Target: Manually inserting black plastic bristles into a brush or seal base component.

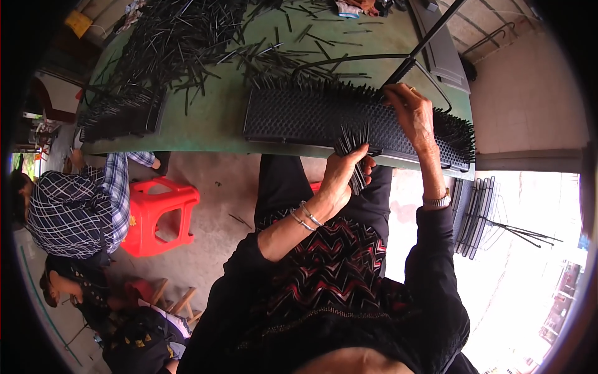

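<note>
Patterned clothing [330, 262] lies nearest in the head view. Ahead, the left hand [341, 177] is closed around a bundle of black rods [354, 138]. Along the near edge of the green bench [215, 128], toward its right corner, rests a perforated tray [305, 115]. Over its far rows, the fingers of the right hand [411, 115] bend together; any rod there is hidden. Judged step: setting rods into holes, which calls for precise fingertip alignment.

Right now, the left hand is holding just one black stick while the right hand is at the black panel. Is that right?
Not quite: the head view shows the left hand holding a whole bunch of black sticks, not just one. The right hand is indeed at the black panel.
</note>
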### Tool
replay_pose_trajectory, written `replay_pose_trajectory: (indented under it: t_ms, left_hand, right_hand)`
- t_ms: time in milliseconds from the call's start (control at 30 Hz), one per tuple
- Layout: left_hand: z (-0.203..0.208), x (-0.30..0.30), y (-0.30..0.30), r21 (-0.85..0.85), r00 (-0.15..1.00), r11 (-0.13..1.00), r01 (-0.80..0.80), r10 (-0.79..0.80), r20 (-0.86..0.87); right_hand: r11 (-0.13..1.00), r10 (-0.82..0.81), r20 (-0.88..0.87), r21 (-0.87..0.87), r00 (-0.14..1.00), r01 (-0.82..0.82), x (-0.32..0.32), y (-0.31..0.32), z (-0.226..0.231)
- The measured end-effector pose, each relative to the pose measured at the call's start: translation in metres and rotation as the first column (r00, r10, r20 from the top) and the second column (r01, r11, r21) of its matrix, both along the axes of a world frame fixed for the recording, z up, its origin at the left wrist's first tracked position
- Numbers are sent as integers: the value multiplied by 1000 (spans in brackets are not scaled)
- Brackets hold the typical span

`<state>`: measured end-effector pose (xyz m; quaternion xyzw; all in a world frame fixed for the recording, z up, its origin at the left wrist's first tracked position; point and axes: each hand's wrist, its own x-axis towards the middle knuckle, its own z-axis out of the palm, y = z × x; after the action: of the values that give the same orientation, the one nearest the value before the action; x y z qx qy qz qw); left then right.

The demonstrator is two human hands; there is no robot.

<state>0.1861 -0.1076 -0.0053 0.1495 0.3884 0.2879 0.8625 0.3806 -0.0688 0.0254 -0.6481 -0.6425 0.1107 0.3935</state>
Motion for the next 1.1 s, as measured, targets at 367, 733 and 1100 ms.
replay_pose_trajectory:
  t_ms: [367, 733, 1100]
  left_hand:
    - [1, -1, 6, -17, 1000, 1000, -10, 10, -9]
    - [0, -7, 25, -9, 998, 1000, 25, -25, -53]
    - [-7, -9, 46, -27, 991, 994, 104, -106, -86]
  right_hand:
    - [982, -166, 432, 155, 887, 109, -12, 1, -16]
    - [856, -13, -483, -458, 876, -239, -33, -13, 0]
    - [794, -111, -669, -505, 735, -340, -30, 5, 9]
